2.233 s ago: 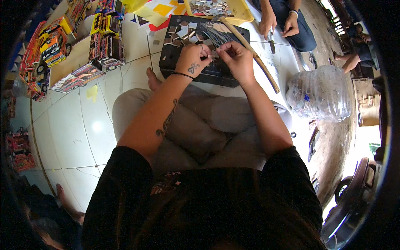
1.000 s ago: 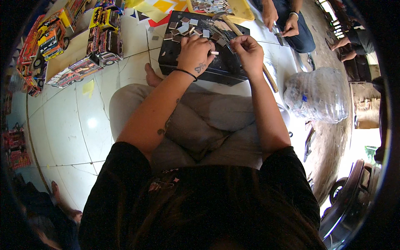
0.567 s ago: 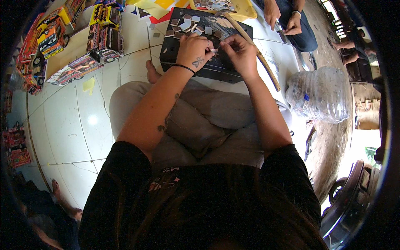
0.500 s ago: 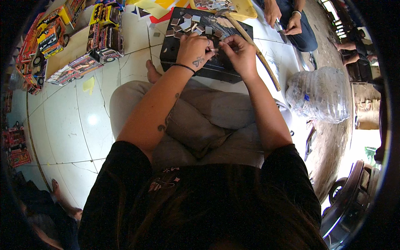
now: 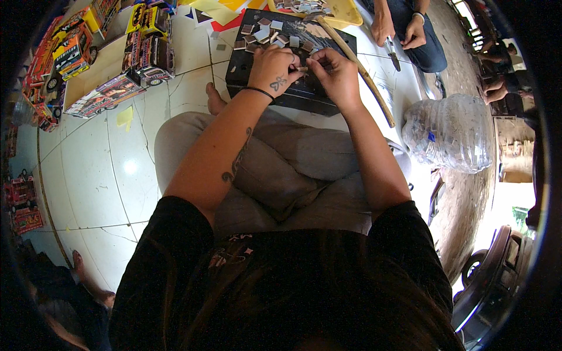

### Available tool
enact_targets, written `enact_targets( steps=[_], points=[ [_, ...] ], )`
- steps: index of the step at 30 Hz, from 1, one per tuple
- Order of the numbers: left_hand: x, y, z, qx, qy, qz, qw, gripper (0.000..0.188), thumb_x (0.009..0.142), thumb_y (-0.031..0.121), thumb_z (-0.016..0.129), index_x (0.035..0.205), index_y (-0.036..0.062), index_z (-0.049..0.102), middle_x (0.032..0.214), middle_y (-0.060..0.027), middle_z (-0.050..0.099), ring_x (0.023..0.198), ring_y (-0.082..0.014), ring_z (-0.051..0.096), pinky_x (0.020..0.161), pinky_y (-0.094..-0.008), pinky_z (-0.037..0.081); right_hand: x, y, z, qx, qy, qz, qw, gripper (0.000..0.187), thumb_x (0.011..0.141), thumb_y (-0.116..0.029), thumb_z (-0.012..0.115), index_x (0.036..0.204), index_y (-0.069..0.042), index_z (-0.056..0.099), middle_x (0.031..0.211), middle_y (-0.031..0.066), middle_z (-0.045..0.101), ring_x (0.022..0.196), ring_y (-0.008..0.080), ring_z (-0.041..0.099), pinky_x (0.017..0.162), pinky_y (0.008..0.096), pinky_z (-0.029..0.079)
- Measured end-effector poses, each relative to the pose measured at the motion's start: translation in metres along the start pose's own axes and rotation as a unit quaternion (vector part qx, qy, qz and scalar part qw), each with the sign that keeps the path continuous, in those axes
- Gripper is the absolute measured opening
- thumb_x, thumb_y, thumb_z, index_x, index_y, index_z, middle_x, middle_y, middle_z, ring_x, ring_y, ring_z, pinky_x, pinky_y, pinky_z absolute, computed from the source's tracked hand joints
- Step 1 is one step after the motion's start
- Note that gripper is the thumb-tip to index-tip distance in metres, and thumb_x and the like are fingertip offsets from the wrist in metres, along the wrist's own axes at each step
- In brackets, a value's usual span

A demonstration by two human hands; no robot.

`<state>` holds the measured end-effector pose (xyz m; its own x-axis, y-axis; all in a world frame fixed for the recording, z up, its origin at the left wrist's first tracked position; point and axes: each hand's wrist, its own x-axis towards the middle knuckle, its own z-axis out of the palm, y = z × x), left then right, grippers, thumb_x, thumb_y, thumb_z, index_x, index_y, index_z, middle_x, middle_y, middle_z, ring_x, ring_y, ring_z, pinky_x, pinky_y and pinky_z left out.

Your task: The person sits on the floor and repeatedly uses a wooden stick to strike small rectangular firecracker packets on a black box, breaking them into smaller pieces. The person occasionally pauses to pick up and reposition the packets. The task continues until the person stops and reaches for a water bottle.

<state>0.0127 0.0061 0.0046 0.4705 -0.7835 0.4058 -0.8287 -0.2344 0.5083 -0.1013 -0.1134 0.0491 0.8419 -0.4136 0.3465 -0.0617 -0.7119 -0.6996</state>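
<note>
From where I sit, what matters is the small pale piece (image 5: 301, 69) over the near half of the black box (image 5: 293, 104). I have it at 3 o'clock from the left hand (image 5: 273, 71), whose thumb and forefinger seem to be pinching it, so that only a short end shows. As far as I can judge from that stub, its long axis runs roughly from 9 to 3 o'clock, its exposed end facing the right hand (image 5: 336, 76). The left hand is the nearer of the two, being the one that grips it; the right fingertips lie just beside the tip, at about 1 o'clock from it. The right thumb and finger are drawn together, but I cannot tell whether they hold something thin, nor whether they touch the piece. To me any fine work hinges on that narrow space between the two pinches: the left would need to hold the piece steady while the right lines up from its 9 o'clock side. I'd watch for the piece rolling, with so little of it showing. Loose brown and grey squares (image 5: 263, 35) lie at 12 o'clock from the left hand, and the hammer (image 5: 364, 76) slants from 11 to 5 o'clock past the right hand, apparently not gripped.
</note>
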Motion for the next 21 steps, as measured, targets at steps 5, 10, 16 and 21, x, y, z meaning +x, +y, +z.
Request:
enact_targets(
  steps=[5,10,16,21],
  points=[
    [0.001,-0.001,0.001,-0.002,-0.014,-0.013,1.000,0.018,0.069,0.027,0.072,0.075,0.0125,0.065,0.077,-0.0021,0.061,0.087,-0.0229,0.058,0.075,-0.0428,0.039,0.002,-0.004,0.000,-0.054,0.003,-0.055,0.997,0.010,0.081,-0.009,0.068,0.084,-0.001,0.062,0.071,0.0089,0.064,0.061,0.0118,0.060,0.058,0.0259,0.048],
    [0.001,0.004,0.002,-0.085,0.042,-0.001,0.995,0.018,0.072,0.025,0.069,0.077,0.0086,0.066,0.079,-0.0064,0.063,0.083,-0.0261,0.060,0.075,-0.0422,0.041,0.004,-0.004,0.001,-0.060,-0.008,-0.043,0.997,0.012,0.080,-0.010,0.069,0.085,-0.001,0.062,0.074,0.0107,0.065,0.063,0.0154,0.063,0.060,0.0275,0.049],
    [0.002,0.007,0.001,-0.171,0.058,0.013,0.983,0.014,0.077,0.018,0.066,0.078,0.0037,0.065,0.077,-0.0117,0.062,0.070,-0.0300,0.061,0.066,-0.0374,0.047,0.005,0.022,-0.022,-0.098,-0.004,-0.131,0.987,0.025,0.079,-0.016,0.069,0.098,0.000,0.064,0.090,0.0155,0.065,0.085,0.0255,0.064,0.077,0.0332,0.049],
    [0.002,0.011,0.000,-0.140,0.055,0.023,0.988,0.013,0.078,0.015,0.065,0.078,0.0025,0.065,0.078,-0.0123,0.062,0.070,-0.0301,0.061,0.066,-0.0369,0.049,-0.012,0.067,-0.074,-0.380,-0.198,0.215,0.878,0.063,0.080,-0.016,0.059,0.135,-0.008,0.029,0.123,0.0258,0.046,0.107,0.0445,0.052,0.090,0.0489,0.045]
  ],
)
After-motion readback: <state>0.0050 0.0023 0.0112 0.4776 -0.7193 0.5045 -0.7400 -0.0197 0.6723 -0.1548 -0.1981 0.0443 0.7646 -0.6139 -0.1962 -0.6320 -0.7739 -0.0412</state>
